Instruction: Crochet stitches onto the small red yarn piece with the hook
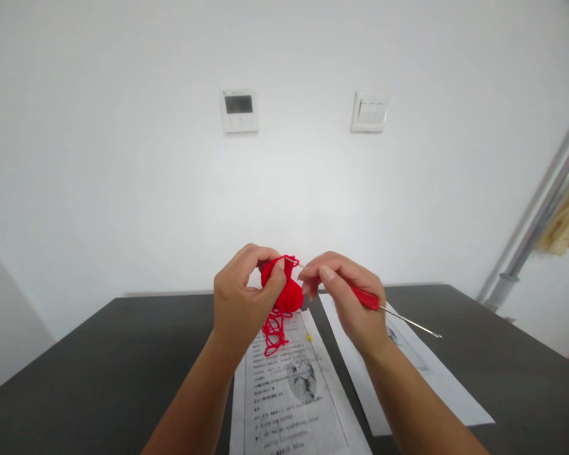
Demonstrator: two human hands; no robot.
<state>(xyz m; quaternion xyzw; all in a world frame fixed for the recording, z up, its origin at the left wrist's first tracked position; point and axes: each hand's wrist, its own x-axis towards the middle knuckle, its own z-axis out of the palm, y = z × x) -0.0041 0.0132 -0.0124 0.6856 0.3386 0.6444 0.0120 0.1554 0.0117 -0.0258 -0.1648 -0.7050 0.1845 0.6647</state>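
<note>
My left hand pinches a small red piece of yarn work between thumb and fingers. My right hand is closed around the red handle of a metal crochet hook. One end of the hook reaches left into the yarn loops at my left fingertips; its other end points out to the lower right. Just behind and below the yarn work is a red ball of yarn, partly hidden by my left hand. Loose red strands hang or lie in a tangle below it, over a printed sheet.
On the dark table lie a printed sheet and, to its right, a second sheet. A tiny yellow item is on the first. A white wall with a panel and switch stands behind; a metal pole is at right.
</note>
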